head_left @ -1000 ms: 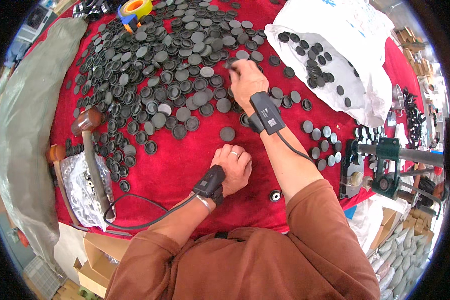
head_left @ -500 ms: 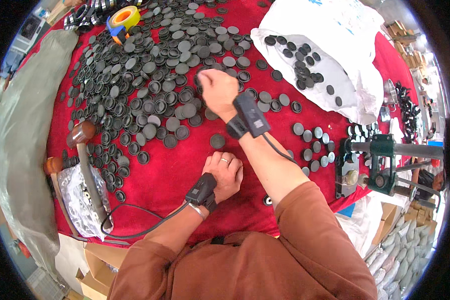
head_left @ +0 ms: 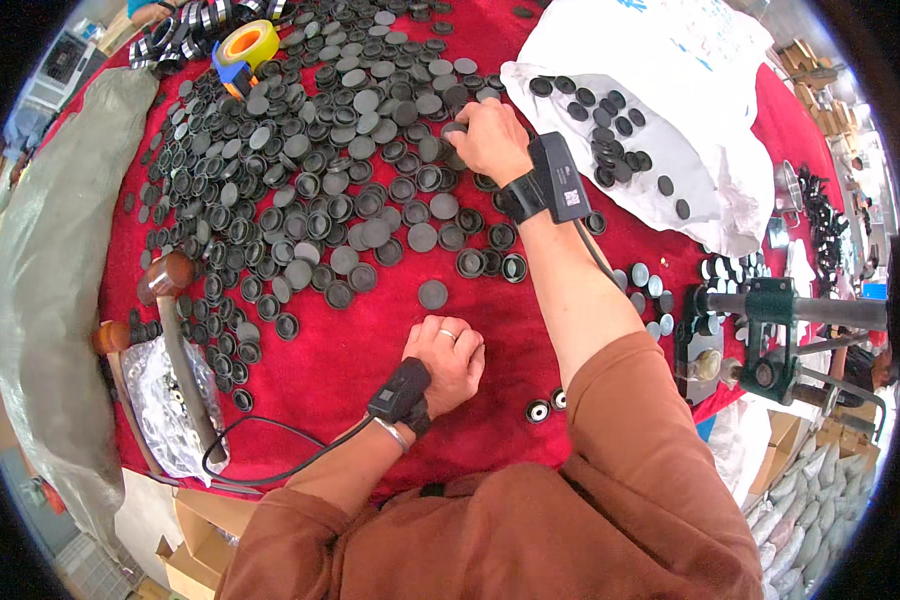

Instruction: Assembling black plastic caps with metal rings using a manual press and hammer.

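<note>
My right hand (head_left: 492,141) reaches over the right side of a large spread of round black plastic caps (head_left: 315,150). Its fingers are bent together, with a black cap (head_left: 454,129) at the thumb and fingertips. My left hand (head_left: 446,360) rests on the red cloth nearer to me, fingers curled in and a ring on one of them. What lies under those fingers, if anything, is hidden. A single black cap (head_left: 433,294) lies flat just beyond the left knuckles. Each wrist carries a strapped black device with a cable.
A white sack (head_left: 660,130) with loose caps on it lies far right. A green-framed hand press (head_left: 770,335) stands right, beside small silver-topped discs (head_left: 640,274). Left are a mallet (head_left: 168,278), a plastic bag of small parts (head_left: 160,400) and a yellow tape roll (head_left: 248,45).
My right hand has moved right and slightly farther away across the caps. Several caps right of the pile now lie differently. My left hand has stayed nearly in place.
</note>
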`<state>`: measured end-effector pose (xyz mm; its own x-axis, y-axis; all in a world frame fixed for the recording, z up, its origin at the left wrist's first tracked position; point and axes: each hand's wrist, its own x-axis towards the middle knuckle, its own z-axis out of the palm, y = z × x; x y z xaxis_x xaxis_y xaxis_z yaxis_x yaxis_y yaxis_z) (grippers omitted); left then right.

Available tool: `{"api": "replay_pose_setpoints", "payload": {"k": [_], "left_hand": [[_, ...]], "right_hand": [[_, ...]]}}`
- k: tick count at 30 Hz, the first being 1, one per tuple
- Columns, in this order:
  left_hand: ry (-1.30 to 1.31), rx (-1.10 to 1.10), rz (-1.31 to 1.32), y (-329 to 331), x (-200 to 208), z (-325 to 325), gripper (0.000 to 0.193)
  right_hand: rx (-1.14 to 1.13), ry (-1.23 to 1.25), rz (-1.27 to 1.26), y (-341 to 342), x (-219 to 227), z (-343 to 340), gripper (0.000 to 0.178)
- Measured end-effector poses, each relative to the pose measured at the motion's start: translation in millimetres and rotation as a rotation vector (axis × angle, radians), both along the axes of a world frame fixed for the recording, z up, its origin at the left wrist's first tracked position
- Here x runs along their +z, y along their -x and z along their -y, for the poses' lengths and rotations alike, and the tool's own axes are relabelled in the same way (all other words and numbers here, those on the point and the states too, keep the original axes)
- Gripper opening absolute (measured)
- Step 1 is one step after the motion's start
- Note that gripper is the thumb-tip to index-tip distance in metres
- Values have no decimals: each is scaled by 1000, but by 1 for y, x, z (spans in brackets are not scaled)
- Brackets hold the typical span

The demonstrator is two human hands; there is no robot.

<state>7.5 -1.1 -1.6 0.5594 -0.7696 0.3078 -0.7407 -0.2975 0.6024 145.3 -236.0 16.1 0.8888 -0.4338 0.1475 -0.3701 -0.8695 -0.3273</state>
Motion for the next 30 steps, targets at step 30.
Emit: {"api": "replay_pose_setpoints", "payload": {"k": [30], "left_hand": [[-1,-26,101,1,-6,-1,13]], "right_hand": [[-78,-330,136,255,12,-90,26]]}}
